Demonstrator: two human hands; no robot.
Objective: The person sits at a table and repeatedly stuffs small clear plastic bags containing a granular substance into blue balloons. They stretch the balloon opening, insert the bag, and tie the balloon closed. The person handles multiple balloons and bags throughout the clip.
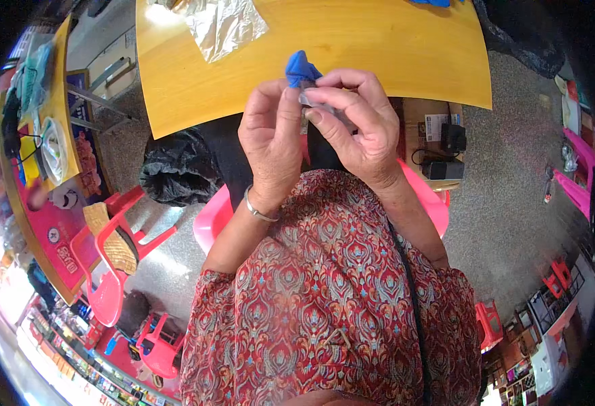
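Both hands are raised just past the near edge of the yellow table (378,40). A small blue piece (300,68), which looks like folded cloth, sticks up from the fingertips of my left hand (272,132). The thumb and fingers of that hand are closed on its lower end. My right hand (364,128) pinches a small clear piece, perhaps thin plastic film (305,99), right below the blue cloth and touching it. Fingers hide how the two are joined.
Crumpled clear plastic bags (226,27) lie on the table's far left, and more blue material (433,2) at its far edge. A black bag (179,166) sits below the table, left. Black adapters (443,169) rest on a carton at right. Red plastic chairs (108,291) stand left.
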